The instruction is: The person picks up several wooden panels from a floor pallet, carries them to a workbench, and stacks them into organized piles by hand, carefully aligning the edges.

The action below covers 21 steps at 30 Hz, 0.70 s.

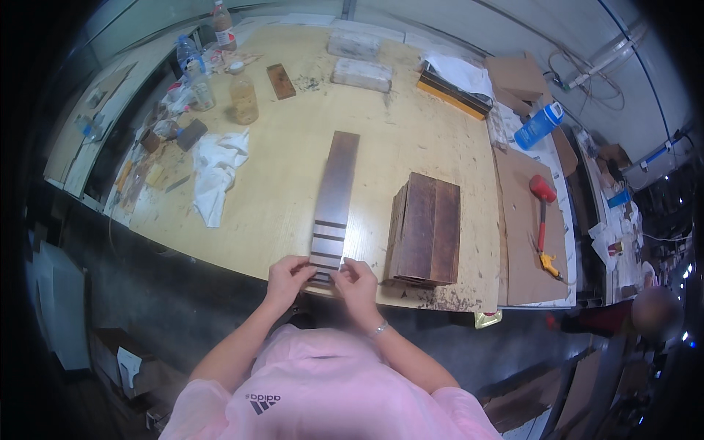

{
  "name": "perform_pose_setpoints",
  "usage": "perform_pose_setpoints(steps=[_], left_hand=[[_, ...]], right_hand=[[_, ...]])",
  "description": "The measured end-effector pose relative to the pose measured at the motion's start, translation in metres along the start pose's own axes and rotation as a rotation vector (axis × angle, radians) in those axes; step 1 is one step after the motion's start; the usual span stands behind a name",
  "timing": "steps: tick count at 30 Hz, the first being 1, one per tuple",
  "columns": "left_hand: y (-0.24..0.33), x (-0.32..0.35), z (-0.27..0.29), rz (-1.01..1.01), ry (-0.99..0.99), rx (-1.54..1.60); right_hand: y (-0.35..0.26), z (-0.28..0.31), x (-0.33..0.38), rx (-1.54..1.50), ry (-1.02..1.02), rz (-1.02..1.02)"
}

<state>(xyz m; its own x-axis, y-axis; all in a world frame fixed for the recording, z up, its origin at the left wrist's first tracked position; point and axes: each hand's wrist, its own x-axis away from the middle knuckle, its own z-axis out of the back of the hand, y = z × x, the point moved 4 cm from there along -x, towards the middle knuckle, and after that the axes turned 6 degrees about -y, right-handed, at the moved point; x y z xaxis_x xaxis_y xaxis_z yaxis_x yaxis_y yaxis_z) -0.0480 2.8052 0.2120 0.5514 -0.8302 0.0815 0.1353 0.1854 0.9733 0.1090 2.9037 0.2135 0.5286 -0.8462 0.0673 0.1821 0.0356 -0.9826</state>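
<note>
A long dark brown wooden board (339, 176) lies lengthwise on the table in front of me. Towards its near end it shows several dark cross bands with paler strips between them; whether these are slots or the ends of stepped boards I cannot tell. My left hand (288, 282) pinches the left edge of that near end, fingers closed. Opposite it, my right hand (358, 284) is closed on the right edge, thumb and fingertips together. To the right stands a stack of dark brown boards (433, 227), apart from my hands.
The wooden table (279, 176) carries a crumpled white cloth (218, 172), a bottle (243, 99) and a small brown block (280, 81). Two whitish blocks (361, 75) lie at the back. On cardboard (524, 242) at right are a red mallet (543, 189) and yellow air gun (548, 264). Another person (609, 317) is far right.
</note>
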Motion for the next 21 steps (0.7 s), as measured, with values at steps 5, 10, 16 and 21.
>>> perform_pose_setpoints(steps=[5, 10, 16, 21], left_hand=[[-0.013, 0.007, -0.001, 0.024, -0.055, -0.028], [-0.008, -0.001, -0.002, 0.251, -0.143, -0.112], [-0.007, 0.009, -0.005, 0.020, -0.153, -0.086], [-0.013, 0.005, -0.006, 0.090, -0.155, -0.006]], right_hand=[[-0.004, -0.003, 0.005, 0.161, -0.135, 0.085], [0.003, -0.001, -0.002, 0.251, -0.146, 0.056], [-0.008, -0.004, 0.006, 0.224, -0.144, 0.082], [-0.003, -0.004, 0.000, 0.323, -0.163, 0.063]])
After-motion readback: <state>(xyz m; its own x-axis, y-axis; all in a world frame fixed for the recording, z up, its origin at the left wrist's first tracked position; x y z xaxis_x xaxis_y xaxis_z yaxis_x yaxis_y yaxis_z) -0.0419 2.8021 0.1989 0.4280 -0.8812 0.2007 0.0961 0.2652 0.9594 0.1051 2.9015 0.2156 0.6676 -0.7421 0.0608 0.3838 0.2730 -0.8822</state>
